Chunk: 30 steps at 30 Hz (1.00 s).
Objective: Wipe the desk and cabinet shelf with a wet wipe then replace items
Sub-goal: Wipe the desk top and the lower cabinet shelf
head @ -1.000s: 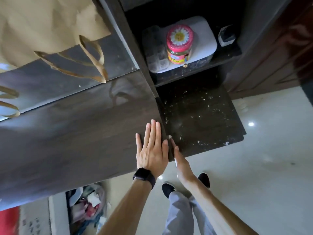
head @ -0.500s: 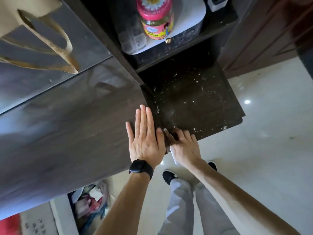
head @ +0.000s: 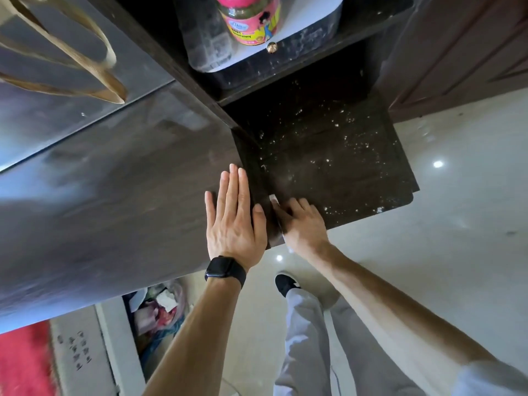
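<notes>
One jar (head: 248, 20) on upper shelf (head: 308, 55), contents possibly pickles, indistinct

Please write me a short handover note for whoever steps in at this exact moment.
Left hand: open, flat on the desk top, bracing.
Right hand: pressing a white wet wipe onto the near left corner of the lower cabinet shelf.
Done: desk top looks bare; whether it has been wiped is unclear.
Left: the shelf is speckled with white crumbs and dust. The pink-lidded jar and white container sit on the shelf above; replace items afterwards.
</notes>
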Motion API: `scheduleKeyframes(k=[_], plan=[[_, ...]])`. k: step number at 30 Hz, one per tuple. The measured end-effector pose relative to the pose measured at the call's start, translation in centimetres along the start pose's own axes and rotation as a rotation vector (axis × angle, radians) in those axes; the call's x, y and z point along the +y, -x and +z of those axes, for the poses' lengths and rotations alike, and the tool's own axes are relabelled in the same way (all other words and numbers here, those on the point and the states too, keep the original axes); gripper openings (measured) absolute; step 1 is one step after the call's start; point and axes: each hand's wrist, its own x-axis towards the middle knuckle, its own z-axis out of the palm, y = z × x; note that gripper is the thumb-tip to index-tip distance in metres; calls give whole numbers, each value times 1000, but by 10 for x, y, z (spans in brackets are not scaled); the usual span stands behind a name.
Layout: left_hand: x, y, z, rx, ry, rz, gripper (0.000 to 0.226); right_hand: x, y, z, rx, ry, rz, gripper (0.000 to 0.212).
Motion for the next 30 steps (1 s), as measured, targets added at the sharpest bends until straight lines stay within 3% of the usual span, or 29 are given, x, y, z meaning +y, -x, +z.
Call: scheduleKeyframes(k=[3,7,9,13,19,24,27,30], plan=[[2,2,0,3,4,-10,63,11,48,6,119,71,-59,52],[3,1,0,17,-6,-12,63,13,21,17,103,-11,-89,46],[2,1,0,25,-9,-9,63,5,-6,11,26,-195,-1,45],[2,2,1,25,-5,-3,63,-7,-38,-10,106,-578,243,18],[2,2,1,21,-7,-9,62,-24,27,-33,129,-818,342,12],[3,2,0,21,-20,0,62,-18,-19,-24,92,-623,301,24],[2,1,0,7,-29,2,63,-9,-41,-9,-9,-325,192,4],[3,1,-2,-19,-37,-8,63,-7,-4,-8,-167,-113,89,40]])
